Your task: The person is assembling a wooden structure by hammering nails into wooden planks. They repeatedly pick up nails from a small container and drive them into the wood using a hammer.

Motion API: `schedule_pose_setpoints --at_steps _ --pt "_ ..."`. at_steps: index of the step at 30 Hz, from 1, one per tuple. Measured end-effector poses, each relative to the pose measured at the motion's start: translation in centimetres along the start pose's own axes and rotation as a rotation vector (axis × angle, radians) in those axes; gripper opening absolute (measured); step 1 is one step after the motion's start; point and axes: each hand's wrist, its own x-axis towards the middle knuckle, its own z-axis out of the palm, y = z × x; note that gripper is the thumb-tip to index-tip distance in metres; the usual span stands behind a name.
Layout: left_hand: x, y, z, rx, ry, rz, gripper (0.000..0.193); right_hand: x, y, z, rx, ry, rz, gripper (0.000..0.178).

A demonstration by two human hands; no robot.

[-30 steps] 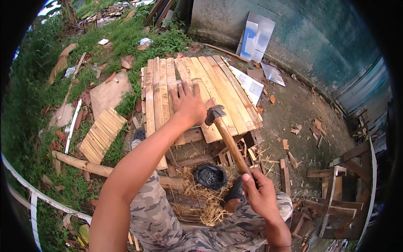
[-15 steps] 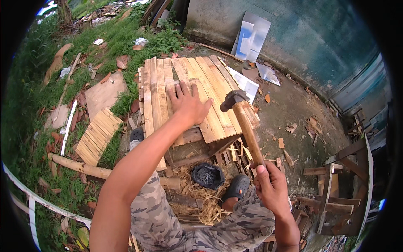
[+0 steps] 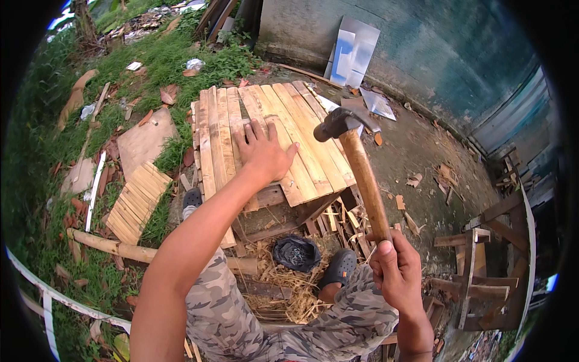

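On the slatted wooden panel [image 3: 307, 136] in front of us, our left hand [image 3: 265, 155] lies flat, fingers spread wide, while our right hand [image 3: 395, 265] wraps firmly round the hammer [image 3: 366, 175], its head up near the panel's right side! We judge hammering to be the step in hand; any downswing would call for those spread fingers kept clear. Below, a black bag [image 3: 313, 258] sits among shavings [image 3: 306, 300], with loose wood strips [image 3: 345, 221] crowding just beside, and left, a smaller slatted piece [image 3: 139, 202].
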Motion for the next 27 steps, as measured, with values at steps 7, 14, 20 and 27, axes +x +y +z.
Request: schedule_pose_setpoints --at_steps 7,14,20,27 --pt "-0.1 -0.1 -0.1 0.001 -0.002 0.001 0.088 1.4 1.1 2.1 -0.336 -0.104 0.057 0.033" --pt "0.0 -0.1 0.3 0.009 0.026 0.008 0.089 -0.2 1.1 1.4 -0.071 0.011 -0.021 0.029" --pt "0.0 0.0 0.2 0.019 0.014 0.007 0.089 0.9 3.2 2.0 -0.305 -0.03 0.276 0.032" --pt "-0.1 -0.1 0.1 0.019 0.026 0.02 0.088 -0.6 3.3 3.4 0.081 0.026 -0.108 0.035"
